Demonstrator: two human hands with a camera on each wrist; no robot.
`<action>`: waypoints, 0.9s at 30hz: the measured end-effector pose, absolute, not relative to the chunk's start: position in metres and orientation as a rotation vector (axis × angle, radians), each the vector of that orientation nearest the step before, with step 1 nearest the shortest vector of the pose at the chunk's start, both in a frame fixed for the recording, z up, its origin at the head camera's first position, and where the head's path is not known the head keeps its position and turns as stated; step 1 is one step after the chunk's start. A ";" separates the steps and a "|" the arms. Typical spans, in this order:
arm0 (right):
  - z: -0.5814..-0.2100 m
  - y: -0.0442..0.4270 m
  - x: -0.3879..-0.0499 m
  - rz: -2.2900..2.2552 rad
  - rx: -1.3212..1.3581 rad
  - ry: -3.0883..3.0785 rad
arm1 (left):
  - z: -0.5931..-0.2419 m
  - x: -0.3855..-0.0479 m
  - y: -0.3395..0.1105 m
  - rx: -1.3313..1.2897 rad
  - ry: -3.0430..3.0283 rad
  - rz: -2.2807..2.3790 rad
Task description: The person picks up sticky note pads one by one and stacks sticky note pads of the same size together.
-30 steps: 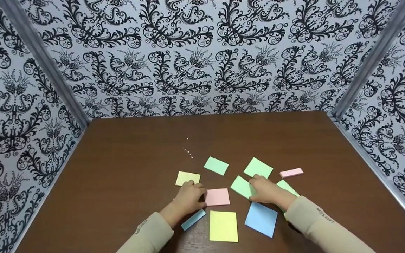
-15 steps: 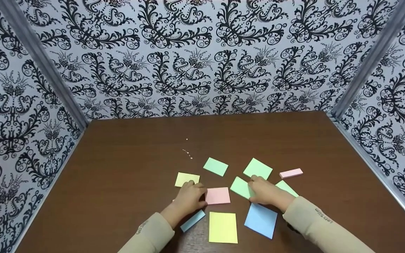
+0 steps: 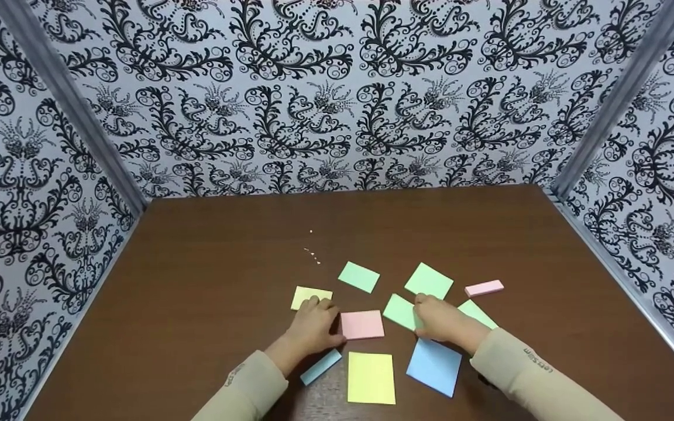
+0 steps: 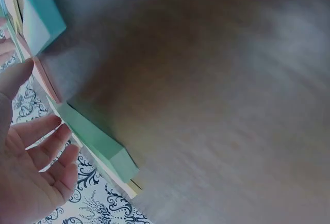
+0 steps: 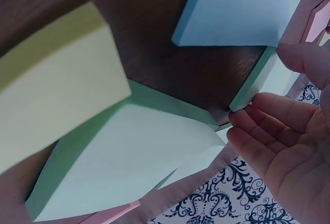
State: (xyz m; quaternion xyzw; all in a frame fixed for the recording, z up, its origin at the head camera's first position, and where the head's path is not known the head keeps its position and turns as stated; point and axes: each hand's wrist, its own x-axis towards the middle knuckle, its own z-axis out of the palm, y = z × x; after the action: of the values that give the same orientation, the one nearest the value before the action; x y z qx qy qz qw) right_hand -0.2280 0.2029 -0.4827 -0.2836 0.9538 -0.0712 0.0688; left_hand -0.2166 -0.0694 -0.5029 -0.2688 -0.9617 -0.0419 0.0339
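Observation:
In the head view, my left hand is at the left edge of a pink sticky note pad. Its thumb and index finger bracket that edge in the left wrist view. My right hand pinches a green sticky note pad by its right part, thumb on the near side and fingers on the far side. That pad lies flat on the table. Just below my left hand lies a narrow blue pad. A small yellow pad is partly covered by my left fingers.
Around my hands on the brown table lie a yellow pad, a blue pad, green pads and a narrow pink pad. Another yellow pad sits under my right forearm. White scraps lie farther back. Patterned walls enclose the table.
The pink pad has shifted slightly up and to the right, and has turned a little, with my left hand at its edge. My right hand and its green pad have hardly moved.

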 end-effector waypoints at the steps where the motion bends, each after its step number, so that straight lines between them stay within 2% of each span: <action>1: -0.483 0.203 -0.227 -0.217 -0.855 2.877 | -0.502 -0.217 -0.069 -0.825 -2.977 -0.136; 11: -0.488 0.200 -0.223 -0.157 -0.785 2.927 | -0.504 -0.224 -0.070 -0.882 -2.924 -0.061; 27: -0.490 0.200 -0.223 -0.239 -0.839 2.942 | -0.504 -0.224 -0.069 -0.865 -2.997 -0.144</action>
State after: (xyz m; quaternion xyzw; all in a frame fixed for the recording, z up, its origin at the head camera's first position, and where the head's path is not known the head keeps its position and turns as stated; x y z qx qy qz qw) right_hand -0.2235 0.1999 -0.4899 -0.2731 0.9581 -0.0777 0.0365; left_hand -0.2243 -0.0692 -0.5036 -0.2770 -0.9597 -0.0462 0.0093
